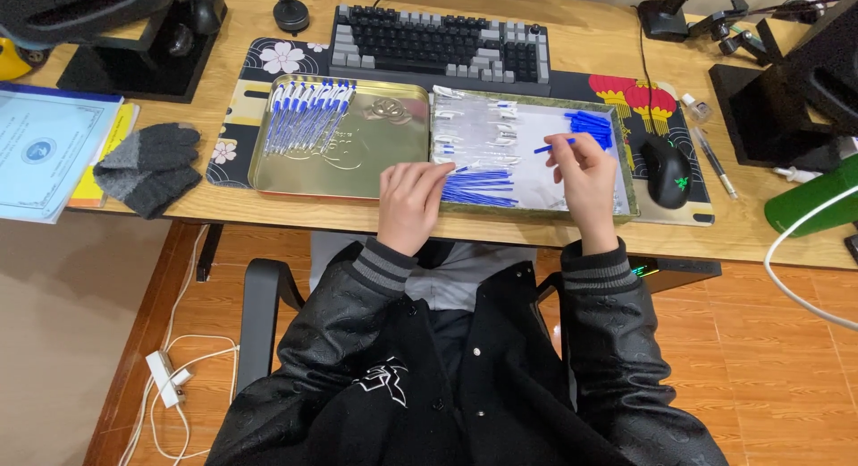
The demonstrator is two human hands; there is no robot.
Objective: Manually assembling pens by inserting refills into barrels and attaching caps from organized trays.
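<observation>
We observe two hands working over a pair of shallow gold-coloured metal trays set side by side on a light wooden desk (554, 238).

1. The right hand (585, 176) is raised over the right tray (631, 202). Its thumb and fingertips are pinched on a thin blue plastic pen part (552, 147), which lies roughly level and points to the left.
2. The left hand (411, 202) rests at the near edge where the two trays meet. Its fingers are curled downward and touch the left end of a bundle of blue pen refills (483, 187) lying on the white sheet in the right tray. We cannot tell whether the fingers grip one refill or only rest on them.
3. The two hands are apart, with the refill bundle between them.

Surrounding items:
- A heap of small blue pen caps (592, 126) lies in the far right corner of the right tray.
- Clear plastic pen barrels (474, 126) lie in rows at the far left of the same tray.
- The left tray (375, 162) holds a row of assembled white-and-blue pens (308, 116) at its far left.
- A black and grey keyboard (438, 41) stands beyond the trays.
- A black computer mouse (666, 171) sits right of the right tray.
- A pair of grey knitted gloves (147, 167) lies left of the left tray.
</observation>
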